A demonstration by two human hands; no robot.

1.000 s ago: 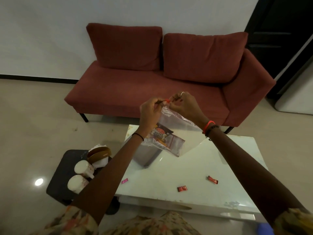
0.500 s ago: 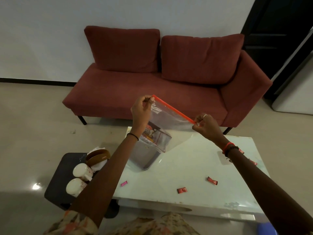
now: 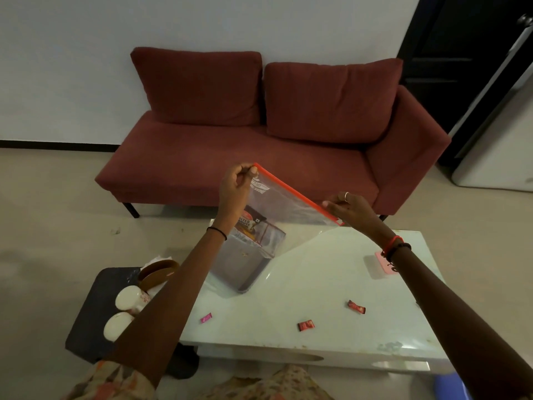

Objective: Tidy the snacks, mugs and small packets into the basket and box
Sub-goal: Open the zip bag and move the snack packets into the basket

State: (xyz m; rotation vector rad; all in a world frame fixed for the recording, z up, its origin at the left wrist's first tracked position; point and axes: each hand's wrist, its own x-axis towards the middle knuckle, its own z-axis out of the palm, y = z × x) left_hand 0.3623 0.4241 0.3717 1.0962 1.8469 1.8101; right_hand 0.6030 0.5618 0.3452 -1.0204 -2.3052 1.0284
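A clear zip bag [image 3: 277, 209] with an orange seal strip hangs above the white table [image 3: 311, 287]. My left hand [image 3: 235, 186] pinches its upper left corner and my right hand [image 3: 350, 209] pinches the lower right end of the strip. A snack packet [image 3: 249, 223] lies inside the bag at the bottom. Under the bag stands a grey box [image 3: 245, 267] on the table. Two red sweets [image 3: 306, 325] [image 3: 356, 306] and a pink sweet [image 3: 206, 317] lie near the table's front. Two white mugs [image 3: 128, 297] [image 3: 116, 326] lie in a dark basket [image 3: 92, 307] at the left.
A brown bowl-like item [image 3: 157, 271] and white paper sit in the basket too. A pink packet [image 3: 382, 262] lies on the table by my right wrist. A red sofa [image 3: 259, 145] stands behind the table, and a dark doorway is at the far right.
My hands were together at the bag's top a second ago. My right hand has slid along the orange strip to the right and down, stretching the bag's top out.
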